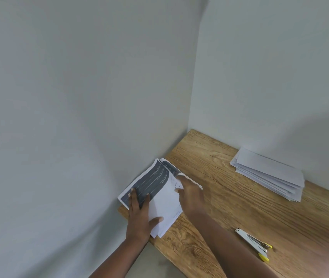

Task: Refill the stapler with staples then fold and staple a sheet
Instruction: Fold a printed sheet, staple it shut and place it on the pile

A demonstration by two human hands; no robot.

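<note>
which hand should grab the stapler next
Right, probably. The stapler lies on the table to the right of the right hand, with nothing between. The left hand lies flat on the printed sheets at the wall side, steadying them.

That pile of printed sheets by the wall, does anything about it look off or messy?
Slightly. The printed sheets sit at the table's left edge, fanned rather than squared, with a corner hanging past the edge under the left hand. The right hand lifts an upper sheet. No tears or damage show.
</note>
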